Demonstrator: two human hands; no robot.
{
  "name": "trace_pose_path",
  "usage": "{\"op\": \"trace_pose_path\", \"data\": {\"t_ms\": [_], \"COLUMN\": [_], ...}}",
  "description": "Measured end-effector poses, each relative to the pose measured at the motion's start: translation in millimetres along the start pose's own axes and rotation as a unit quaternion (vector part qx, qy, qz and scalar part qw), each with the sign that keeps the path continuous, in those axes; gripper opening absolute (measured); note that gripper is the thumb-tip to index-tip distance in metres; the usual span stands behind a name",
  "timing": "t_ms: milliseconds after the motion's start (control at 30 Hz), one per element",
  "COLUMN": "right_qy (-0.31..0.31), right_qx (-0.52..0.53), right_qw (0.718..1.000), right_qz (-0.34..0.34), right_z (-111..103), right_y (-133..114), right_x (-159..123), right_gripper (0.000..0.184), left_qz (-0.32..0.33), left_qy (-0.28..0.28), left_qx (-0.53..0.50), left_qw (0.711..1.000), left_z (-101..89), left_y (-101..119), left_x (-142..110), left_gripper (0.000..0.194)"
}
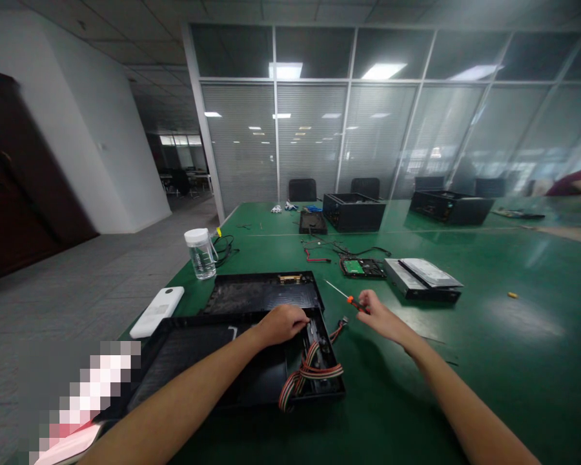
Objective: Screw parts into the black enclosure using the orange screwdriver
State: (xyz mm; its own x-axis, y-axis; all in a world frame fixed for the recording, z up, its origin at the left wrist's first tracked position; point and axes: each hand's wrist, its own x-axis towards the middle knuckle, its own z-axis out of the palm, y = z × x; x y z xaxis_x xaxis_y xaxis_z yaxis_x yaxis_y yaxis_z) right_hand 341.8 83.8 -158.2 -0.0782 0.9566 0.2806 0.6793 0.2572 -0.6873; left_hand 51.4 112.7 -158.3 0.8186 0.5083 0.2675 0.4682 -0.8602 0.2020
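My right hand (377,314) is closed around a screwdriver (351,300) with an orange and black handle, its thin shaft pointing up and left above the green table. My left hand (285,323) reaches into a black computer panel (193,361), a shallow tray lying flat. Its fingers are pinched at the panel's upper right end, by a dark strip of parts; what they hold, if anything, is too small to make out. A striped ribbon cable (314,369) loops over that end of the panel. A second black panel (256,294) lies just behind.
A bare hard drive (362,267) and a silver disc drive (423,281) lie beyond my right hand. A water bottle (201,255) and a white power bank (157,312) stand near the left edge. Black computer cases (353,215) are at the back. Another person's arm (574,183) shows far right.
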Motion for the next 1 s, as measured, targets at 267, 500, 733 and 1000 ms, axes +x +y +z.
{"op": "trace_pose_path", "data": {"t_ms": [267,500,733,1000], "right_qy": [0.022,0.183,0.145,0.145], "right_qx": [0.182,0.073,0.016,-0.021], "right_qw": [0.983,0.980,0.987,0.985], "right_qz": [0.001,-0.031,-0.065,-0.088], "right_z": [-26,4,17,14], "right_y": [-28,-38,-39,-38], "right_x": [-6,-13,-15,-15], "right_gripper": [0.031,0.038,0.035,0.031], "left_qz": [-0.039,-0.043,-0.054,-0.066], "left_qy": [-0.021,-0.016,-0.001,-0.001], "left_qx": [0.035,0.031,0.011,-0.002], "left_qw": [0.998,0.998,0.998,0.998], "left_z": [-3.8,-3.3,-3.5,-6.2], "left_y": [12,10,10,14], "left_x": [1,2,2,3], "left_gripper": [0.016,0.014,0.013,0.012]}}
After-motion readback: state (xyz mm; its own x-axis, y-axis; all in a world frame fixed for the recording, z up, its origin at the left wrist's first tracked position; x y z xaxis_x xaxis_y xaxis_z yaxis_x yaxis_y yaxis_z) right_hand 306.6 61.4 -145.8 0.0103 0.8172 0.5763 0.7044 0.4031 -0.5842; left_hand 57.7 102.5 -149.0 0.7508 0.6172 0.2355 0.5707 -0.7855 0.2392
